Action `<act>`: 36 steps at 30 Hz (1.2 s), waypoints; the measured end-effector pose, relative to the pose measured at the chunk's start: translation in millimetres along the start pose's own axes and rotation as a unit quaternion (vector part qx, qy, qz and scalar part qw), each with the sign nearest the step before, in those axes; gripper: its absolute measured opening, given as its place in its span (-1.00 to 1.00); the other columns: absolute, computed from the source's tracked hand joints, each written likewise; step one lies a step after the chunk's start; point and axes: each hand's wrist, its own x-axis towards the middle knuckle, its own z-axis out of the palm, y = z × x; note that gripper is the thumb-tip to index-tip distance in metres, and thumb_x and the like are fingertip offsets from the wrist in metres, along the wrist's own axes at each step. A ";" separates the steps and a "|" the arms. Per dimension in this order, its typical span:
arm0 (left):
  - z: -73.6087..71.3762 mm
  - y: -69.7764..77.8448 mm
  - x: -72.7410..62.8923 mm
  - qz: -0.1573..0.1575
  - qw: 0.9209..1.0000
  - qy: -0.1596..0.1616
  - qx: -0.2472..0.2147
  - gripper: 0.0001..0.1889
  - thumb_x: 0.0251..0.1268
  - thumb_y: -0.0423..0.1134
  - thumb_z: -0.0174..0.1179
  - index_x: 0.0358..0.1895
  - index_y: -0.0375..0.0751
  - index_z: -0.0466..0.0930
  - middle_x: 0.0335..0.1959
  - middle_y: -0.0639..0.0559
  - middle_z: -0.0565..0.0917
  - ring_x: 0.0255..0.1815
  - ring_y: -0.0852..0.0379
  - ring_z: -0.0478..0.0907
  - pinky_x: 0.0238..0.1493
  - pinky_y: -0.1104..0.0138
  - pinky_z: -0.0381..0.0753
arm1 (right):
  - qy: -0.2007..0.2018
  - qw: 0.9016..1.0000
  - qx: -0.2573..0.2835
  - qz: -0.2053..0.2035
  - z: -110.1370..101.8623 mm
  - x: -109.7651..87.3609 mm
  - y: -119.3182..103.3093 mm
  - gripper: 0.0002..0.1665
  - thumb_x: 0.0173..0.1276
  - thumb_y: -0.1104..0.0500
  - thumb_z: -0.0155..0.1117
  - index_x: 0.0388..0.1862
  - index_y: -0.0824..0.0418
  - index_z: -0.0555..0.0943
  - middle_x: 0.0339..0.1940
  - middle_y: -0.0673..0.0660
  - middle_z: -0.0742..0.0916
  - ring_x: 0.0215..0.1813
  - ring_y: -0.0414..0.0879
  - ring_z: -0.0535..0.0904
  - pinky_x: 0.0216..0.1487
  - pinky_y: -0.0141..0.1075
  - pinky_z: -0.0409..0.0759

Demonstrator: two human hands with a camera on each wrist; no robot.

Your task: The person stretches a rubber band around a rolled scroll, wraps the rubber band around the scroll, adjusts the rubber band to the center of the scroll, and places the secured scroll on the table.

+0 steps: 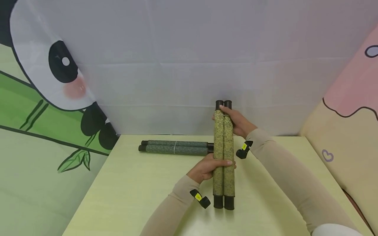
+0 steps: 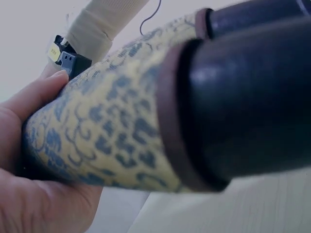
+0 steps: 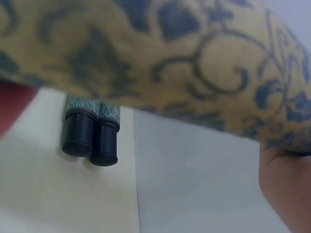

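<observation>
A yellow scroll [image 1: 219,141], two patterned rolls side by side with black end caps, is held upright in front of me, with a white string [image 1: 221,115] around it near the top. My left hand [image 1: 206,167] grips it below the middle, thumb laid across the front. Near its upper end, my right hand [image 1: 242,123] holds it with the thumb in front and fingers partly hidden behind. The left wrist view shows blue floral patterning on the yellow scroll [image 2: 112,126] and its dark caps close up. Behind lies a green-grey scroll [image 1: 177,149], also two tied rolls with black ends.
The pale table [image 1: 124,196] bears the green-grey scroll near its back edge, left of my hands. Directly behind the table hangs a light grey cloth backdrop [image 1: 177,82]. Printed cloth [image 1: 44,183] stands along the left side, and another printed cloth [image 1: 339,131] on the right.
</observation>
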 end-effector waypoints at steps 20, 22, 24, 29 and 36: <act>5.6 1.9 -0.6 -0.009 1.000 0.009 -0.003 -0.70 0.41 -0.40 0.24 0.13 -0.36 0.50 -0.15 -0.16 0.72 -0.12 0.01 0.72 0.00 0.11 0.69 | -0.006 1.000 -0.020 0.012 0.6 -11.0 20.6 -0.54 0.56 -0.04 0.22 0.13 0.32 0.58 -0.14 0.14 0.76 -0.21 -0.08 0.71 -0.24 -0.19 0.71; 5.3 2.8 -0.3 -0.009 1.000 0.008 -0.004 -0.70 0.41 -0.40 0.24 0.14 -0.35 0.49 -0.14 -0.15 0.71 -0.12 0.01 0.71 0.00 0.11 0.69 | -0.009 1.000 -0.019 0.016 0.7 -13.3 22.6 -0.50 0.56 -0.05 0.21 0.20 0.33 0.52 -0.13 0.14 0.75 -0.19 -0.08 0.70 -0.23 -0.18 0.71; 5.4 3.1 -0.4 -0.009 1.000 0.006 -0.004 -0.69 0.41 -0.40 0.24 0.15 -0.36 0.49 -0.13 -0.15 0.71 -0.11 0.01 0.71 0.01 0.12 0.69 | -0.009 1.000 -0.018 0.015 0.6 -15.3 24.6 -0.43 0.56 -0.06 0.21 0.27 0.36 0.46 -0.12 0.14 0.74 -0.16 -0.07 0.71 -0.21 -0.18 0.71; 6.0 3.2 -2.2 -0.009 1.000 0.008 -0.003 -0.67 0.39 -0.38 0.27 0.16 -0.36 0.50 -0.12 -0.15 0.71 -0.11 0.01 0.71 0.01 0.12 0.69 | -0.009 0.999 -0.026 0.025 0.8 -17.9 27.7 -0.25 0.55 -0.12 0.21 0.44 0.35 0.29 -0.11 0.15 0.73 -0.12 -0.05 0.72 -0.15 -0.17 0.70; 8.5 6.7 -4.9 0.001 1.000 0.011 0.004 -0.69 0.38 -0.37 0.28 0.13 -0.34 0.53 -0.13 -0.16 0.73 -0.12 0.01 0.72 -0.03 0.14 0.70 | -0.014 0.999 -0.022 0.023 1.1 -16.6 16.0 -0.30 0.57 -0.22 0.11 0.38 0.26 0.33 -0.05 0.14 0.69 -0.13 -0.06 0.69 -0.12 -0.18 0.69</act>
